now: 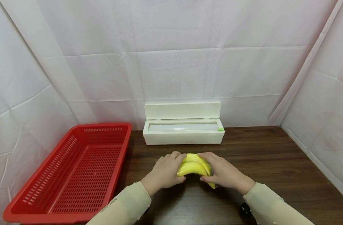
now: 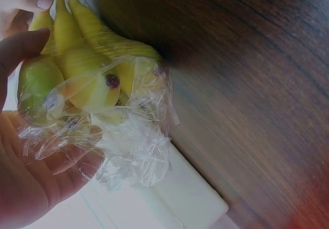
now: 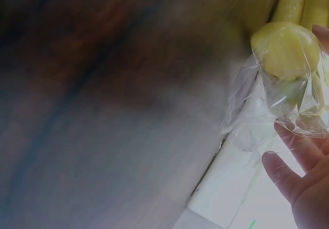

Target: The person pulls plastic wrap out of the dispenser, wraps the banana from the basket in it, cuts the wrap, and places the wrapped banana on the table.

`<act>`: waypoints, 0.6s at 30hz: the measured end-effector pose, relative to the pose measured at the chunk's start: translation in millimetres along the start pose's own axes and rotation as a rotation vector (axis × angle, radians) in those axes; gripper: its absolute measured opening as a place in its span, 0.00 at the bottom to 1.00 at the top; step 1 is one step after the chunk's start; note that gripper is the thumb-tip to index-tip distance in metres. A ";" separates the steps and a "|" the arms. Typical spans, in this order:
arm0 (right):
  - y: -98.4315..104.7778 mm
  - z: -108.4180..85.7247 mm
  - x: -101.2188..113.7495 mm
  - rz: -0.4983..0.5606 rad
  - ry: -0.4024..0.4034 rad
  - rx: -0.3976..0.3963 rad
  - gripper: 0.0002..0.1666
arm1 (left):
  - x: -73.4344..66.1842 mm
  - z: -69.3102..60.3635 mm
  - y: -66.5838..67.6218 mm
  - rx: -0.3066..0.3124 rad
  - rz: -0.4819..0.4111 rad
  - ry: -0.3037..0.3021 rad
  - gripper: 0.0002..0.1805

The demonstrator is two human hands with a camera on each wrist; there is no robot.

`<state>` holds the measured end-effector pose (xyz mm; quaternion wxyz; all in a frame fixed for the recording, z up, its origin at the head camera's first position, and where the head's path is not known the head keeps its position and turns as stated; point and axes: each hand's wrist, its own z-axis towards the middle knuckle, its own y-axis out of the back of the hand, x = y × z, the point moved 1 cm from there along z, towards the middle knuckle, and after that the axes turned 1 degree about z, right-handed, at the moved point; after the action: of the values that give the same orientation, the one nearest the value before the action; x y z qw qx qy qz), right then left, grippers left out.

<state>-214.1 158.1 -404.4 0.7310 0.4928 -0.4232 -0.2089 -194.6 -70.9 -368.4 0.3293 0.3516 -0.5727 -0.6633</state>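
A bunch of yellow bananas is held just over the table between my two hands. Clear plastic film wraps it, and in the left wrist view the film hangs crumpled past the banana tips, some of which look greenish. My left hand grips the left side of the bunch, thumb on the near side and fingers on the far side. On the other side my right hand holds the right end the same way. Loose film lies against its fingers in the right wrist view.
Behind the hands stands a white film dispenser box, its lid raised and a green slider at its right end. A red plastic basket with slotted walls sits at the left. White sheets surround the dark wooden table.
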 end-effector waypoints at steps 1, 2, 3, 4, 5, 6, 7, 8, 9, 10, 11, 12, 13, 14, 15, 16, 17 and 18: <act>0.3 0.0 -0.1 -0.001 0.001 0.000 0.47 | 0.2 0.3 0.2 0.000 0.000 0.000 0.39; 0.6 0.0 0.1 -0.002 0.004 0.001 0.46 | 0.4 0.6 0.4 0.000 -0.004 0.001 0.38; 0.9 0.1 0.1 -0.002 0.005 0.001 0.46 | 0.7 1.0 0.6 0.000 -0.011 0.002 0.37; 1.2 0.2 0.1 -0.004 0.009 -0.001 0.46 | 1.2 1.5 0.9 -0.002 -0.017 0.003 0.35; 1.4 0.3 0.1 -0.006 0.013 -0.003 0.45 | 1.8 2.2 1.1 -0.005 -0.025 0.004 0.34; 1.5 0.5 0.1 -0.008 0.019 -0.006 0.45 | 2.3 2.7 1.5 -0.008 -0.038 0.006 0.33; 1.5 0.7 0.0 -0.008 0.023 -0.010 0.44 | 2.9 3.3 1.8 -0.010 -0.050 0.007 0.32; 1.3 1.0 0.0 -0.008 0.029 -0.014 0.43 | 3.4 3.8 2.0 -0.014 -0.061 0.006 0.31; 1.1 1.4 -0.1 -0.008 0.033 -0.019 0.43 | 4.0 4.3 2.1 -0.016 -0.070 0.006 0.30; 0.9 1.8 -0.3 -0.008 0.038 -0.023 0.42 | 4.4 4.8 2.2 -0.018 -0.080 0.006 0.30; 0.8 2.2 -0.3 -0.007 0.041 -0.028 0.42 | 4.9 5.1 2.3 -0.017 -0.090 0.007 0.30; 0.8 2.7 -0.3 -0.003 0.042 -0.032 0.41 | 5.2 5.4 2.3 -0.015 -0.100 0.009 0.29; 0.9 3.2 -0.2 -0.002 0.041 -0.035 0.40 | 5.7 5.7 2.1 -0.013 -0.106 0.012 0.29; 1.2 3.7 -0.1 -0.002 0.042 -0.037 0.39 | 6.1 5.9 2.1 -0.011 -0.110 0.013 0.29; 1.6 4.2 0.1 -0.003 0.043 -0.041 0.39 | 6.5 6.1 2.1 -0.009 -0.110 0.016 0.29; 2.1 4.7 0.3 -0.003 0.042 -0.042 0.38 | 6.9 6.4 2.2 -0.009 -0.107 0.019 0.29; 2.7 5.4 0.6 -0.001 0.041 -0.044 0.37 | 7.3 6.8 2.2 -0.011 -0.100 0.021 0.29; 3.3 6.0 0.8 0.002 0.040 -0.046 0.37 | 7.6 7.1 2.3 -0.014 -0.092 0.022 0.29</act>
<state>-218.9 155.7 -400.2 0.7508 0.4795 -0.4041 -0.2078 -204.5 -73.8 -366.1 0.3071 0.3824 -0.5476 -0.6779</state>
